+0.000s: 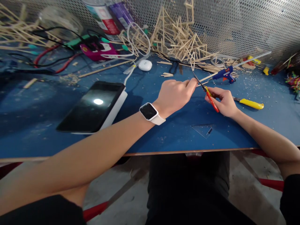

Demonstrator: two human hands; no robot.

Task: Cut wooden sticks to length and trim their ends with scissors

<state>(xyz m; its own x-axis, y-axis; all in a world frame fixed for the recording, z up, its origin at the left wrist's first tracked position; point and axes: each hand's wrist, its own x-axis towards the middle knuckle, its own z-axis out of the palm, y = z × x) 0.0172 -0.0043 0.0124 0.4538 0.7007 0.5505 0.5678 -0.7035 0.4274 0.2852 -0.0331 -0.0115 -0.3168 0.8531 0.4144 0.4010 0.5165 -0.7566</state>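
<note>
My left hand (177,93), with a white watch on its wrist, is closed with its fingertips pinched on a thin wooden stick (207,77). The stick points up and right towards the blue glue gun (224,74). My right hand (223,101) is wrapped round pliers (212,101) with red and yellow handles. Their dark, slim jaws lie across the stick, right by my left fingertips; whether they touch it I cannot tell. Just right of my right hand lies a yellow utility knife (252,103). A clear set square (203,130) rests on the blue table below the hands.
A tablet (92,106) lies at the left on a white support, with a white earbud case (145,65) behind it. Wooden sticks (180,40) are heaped against the perforated metal screen (239,28). Cables and a bottle (103,17) stand at the back left.
</note>
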